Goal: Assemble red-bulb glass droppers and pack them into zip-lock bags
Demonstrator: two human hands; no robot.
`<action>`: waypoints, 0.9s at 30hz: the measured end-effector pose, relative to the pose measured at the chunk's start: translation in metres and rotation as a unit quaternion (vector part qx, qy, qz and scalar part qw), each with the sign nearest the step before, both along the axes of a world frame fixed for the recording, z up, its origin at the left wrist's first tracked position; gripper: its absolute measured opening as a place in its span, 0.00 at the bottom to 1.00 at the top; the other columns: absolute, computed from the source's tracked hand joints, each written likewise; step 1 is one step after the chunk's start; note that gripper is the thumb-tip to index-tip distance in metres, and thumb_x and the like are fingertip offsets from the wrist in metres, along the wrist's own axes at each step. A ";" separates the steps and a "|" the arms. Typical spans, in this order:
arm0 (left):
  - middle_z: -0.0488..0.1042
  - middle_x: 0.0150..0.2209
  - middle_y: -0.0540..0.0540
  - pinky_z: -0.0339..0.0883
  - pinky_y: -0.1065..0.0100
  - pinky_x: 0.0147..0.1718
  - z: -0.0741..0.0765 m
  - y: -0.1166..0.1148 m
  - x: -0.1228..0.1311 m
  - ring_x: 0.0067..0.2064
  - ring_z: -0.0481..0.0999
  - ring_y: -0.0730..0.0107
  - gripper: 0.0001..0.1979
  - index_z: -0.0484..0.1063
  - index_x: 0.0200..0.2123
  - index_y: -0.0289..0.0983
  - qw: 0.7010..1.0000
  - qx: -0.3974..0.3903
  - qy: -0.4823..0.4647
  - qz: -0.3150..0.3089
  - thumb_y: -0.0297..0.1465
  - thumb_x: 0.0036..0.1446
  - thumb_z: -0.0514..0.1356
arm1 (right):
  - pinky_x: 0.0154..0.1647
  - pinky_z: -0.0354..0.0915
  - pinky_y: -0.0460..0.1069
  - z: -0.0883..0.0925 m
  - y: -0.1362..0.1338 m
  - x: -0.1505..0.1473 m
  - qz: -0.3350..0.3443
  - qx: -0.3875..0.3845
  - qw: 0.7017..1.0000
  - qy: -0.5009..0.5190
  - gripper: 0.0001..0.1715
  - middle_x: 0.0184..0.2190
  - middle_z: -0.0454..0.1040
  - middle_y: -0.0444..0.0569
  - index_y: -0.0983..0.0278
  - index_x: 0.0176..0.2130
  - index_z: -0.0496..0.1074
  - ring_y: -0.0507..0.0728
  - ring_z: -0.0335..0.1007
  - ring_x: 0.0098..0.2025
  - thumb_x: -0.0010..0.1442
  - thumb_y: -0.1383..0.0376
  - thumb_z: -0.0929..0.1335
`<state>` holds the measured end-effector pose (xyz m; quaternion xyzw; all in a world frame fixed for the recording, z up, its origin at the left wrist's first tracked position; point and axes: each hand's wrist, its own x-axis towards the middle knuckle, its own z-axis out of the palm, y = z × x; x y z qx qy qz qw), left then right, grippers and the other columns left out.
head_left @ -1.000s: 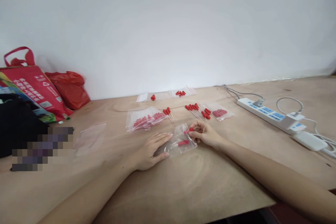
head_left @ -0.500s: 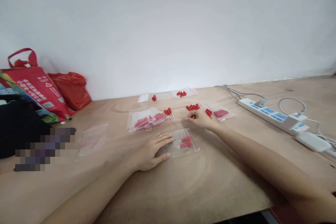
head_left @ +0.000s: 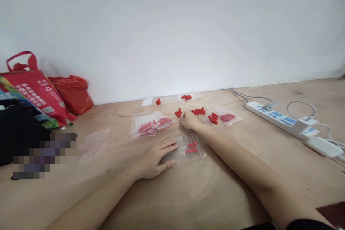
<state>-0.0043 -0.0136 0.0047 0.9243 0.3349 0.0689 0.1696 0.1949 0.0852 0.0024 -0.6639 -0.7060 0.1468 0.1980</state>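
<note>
My left hand (head_left: 159, 157) lies flat with fingers stretched over one end of a clear zip bag (head_left: 198, 152). Inside that bag are two droppers with red rubber bulbs (head_left: 191, 150). Just beyond it, my right hand (head_left: 189, 120) has its fingers closed at the thin stems of a small bunch of red-bulbed droppers (head_left: 178, 113); the fingertips are partly hidden. Right of this hand, more red-bulbed droppers (head_left: 198, 111) lie loose in a row, with a few others (head_left: 213, 118) beside them.
Filled zip bags (head_left: 151, 125) overlap at left centre, and another filled bag (head_left: 228, 117) lies right. Two bags (head_left: 168, 99) rest by the wall. An empty-looking bag (head_left: 94, 145), a red shopping bag (head_left: 44, 95) and a black bag (head_left: 21, 129) are left; a power strip (head_left: 280, 116) is right.
My right hand has moved left from the row of droppers to the small bunch, which has shifted slightly right and away. My left hand stays on the bag.
</note>
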 end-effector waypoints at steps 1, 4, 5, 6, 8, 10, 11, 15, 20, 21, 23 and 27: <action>0.52 0.59 0.46 0.44 0.53 0.57 0.001 0.000 0.000 0.60 0.48 0.61 0.24 0.54 0.56 0.42 1.000 -0.001 0.001 0.000 0.41 0.57 0.48 | 0.35 0.60 0.47 -0.001 -0.001 0.008 -0.004 0.001 1.000 0.001 0.11 0.36 0.73 0.60 0.70 0.35 0.70 0.59 0.68 0.40 0.49 0.68 0.64; 0.52 0.59 0.46 0.45 0.53 0.57 0.004 -0.001 0.002 0.60 0.49 0.61 0.24 0.54 0.56 0.42 1.000 -0.004 0.006 -0.001 0.41 0.57 0.48 | 0.35 0.60 0.47 -0.005 -0.008 0.035 -0.014 -0.002 1.000 0.008 0.12 0.35 0.73 0.57 0.69 0.35 0.70 0.59 0.68 0.39 0.48 0.66 0.66; 0.53 0.59 0.46 0.45 0.53 0.57 0.004 -0.001 0.002 0.60 0.49 0.61 0.24 0.55 0.56 0.42 1.000 -0.004 0.008 0.000 0.41 0.57 0.48 | 0.35 0.60 0.47 -0.007 -0.010 0.044 -0.018 -0.005 1.000 0.013 0.13 0.34 0.73 0.55 0.68 0.35 0.70 0.58 0.68 0.38 0.47 0.65 0.67; 0.53 0.59 0.46 0.45 0.53 0.57 0.005 -0.001 0.002 0.60 0.49 0.61 0.24 0.55 0.56 0.42 1.000 -0.004 0.009 0.000 0.42 0.57 0.48 | 0.35 0.60 0.47 -0.008 -0.013 0.052 -0.022 -0.008 1.000 0.020 0.14 0.34 0.73 0.54 0.67 0.35 0.70 0.57 0.68 0.38 0.46 0.63 0.68; 0.53 0.59 0.46 0.46 0.53 0.57 0.004 0.000 0.002 0.60 0.49 0.61 0.24 0.55 0.56 0.42 1.000 -0.001 0.008 0.004 0.42 0.57 0.48 | 0.33 0.60 0.47 -0.010 -0.016 0.063 -0.030 -0.015 0.999 0.039 0.16 0.31 0.73 0.51 0.67 0.35 0.70 0.56 0.68 0.35 0.46 0.61 0.69; 0.53 0.59 0.46 0.46 0.53 0.56 0.003 0.000 0.002 0.60 0.49 0.61 0.24 0.55 0.56 0.42 1.000 0.002 0.006 0.006 0.42 0.57 0.48 | 0.33 0.60 0.47 -0.010 -0.018 0.068 -0.037 -0.018 0.998 0.056 0.15 0.30 0.72 0.50 0.67 0.35 0.69 0.55 0.68 0.34 0.47 0.61 0.68; 0.53 0.59 0.46 0.46 0.53 0.56 0.003 0.000 0.001 0.60 0.49 0.61 0.24 0.55 0.56 0.42 1.000 0.003 0.005 0.006 0.42 0.57 0.48 | 0.33 0.60 0.47 -0.010 -0.018 0.069 -0.041 -0.017 0.997 0.061 0.14 0.31 0.72 0.51 0.67 0.36 0.69 0.55 0.68 0.34 0.48 0.62 0.67; 0.54 0.59 0.46 0.46 0.53 0.56 0.003 0.000 0.001 0.60 0.50 0.61 0.24 0.55 0.56 0.42 1.000 0.004 0.000 0.001 0.42 0.57 0.48 | 0.33 0.60 0.48 -0.001 -0.027 0.070 -0.046 -0.009 0.996 0.073 0.19 0.31 0.72 0.53 0.69 0.42 0.67 0.56 0.68 0.34 0.49 0.63 0.65; 0.53 0.59 0.47 0.42 0.52 0.57 0.004 -0.001 0.001 0.60 0.49 0.62 0.24 0.54 0.56 0.43 1.000 0.004 0.006 -0.004 0.42 0.57 0.48 | 0.28 0.60 0.46 0.002 -0.061 0.076 0.041 -0.021 0.977 0.207 0.37 0.20 0.68 0.41 0.68 0.57 0.47 0.51 0.65 0.23 0.48 0.70 0.63; 0.53 0.59 0.47 0.42 0.53 0.57 0.004 -0.001 0.001 0.60 0.49 0.62 0.24 0.54 0.56 0.43 1.000 0.005 0.008 -0.005 0.42 0.58 0.48 | 0.25 0.60 0.46 0.001 -0.067 0.077 0.050 -0.026 0.966 0.253 0.40 0.19 0.67 0.39 0.67 0.58 0.43 0.50 0.63 0.20 0.48 0.70 0.62; 0.52 0.59 0.47 0.41 0.53 0.58 0.004 -0.001 0.001 0.60 0.48 0.63 0.24 0.53 0.56 0.44 1.000 0.006 0.008 -0.007 0.42 0.58 0.47 | 0.20 0.60 0.46 -0.003 -0.076 0.076 0.042 -0.032 0.938 0.342 0.44 0.16 0.64 0.37 0.65 0.59 0.35 0.50 0.61 0.16 0.49 0.69 0.62; 0.52 0.59 0.48 0.41 0.53 0.58 0.004 0.000 0.002 0.60 0.48 0.63 0.23 0.53 0.56 0.44 1.000 0.008 0.008 -0.011 0.42 0.58 0.47 | 0.19 0.64 0.48 -0.009 -0.078 0.070 -0.007 -0.004 0.883 0.470 0.51 0.19 0.64 0.38 0.63 0.58 0.26 0.52 0.65 0.17 0.47 0.69 0.64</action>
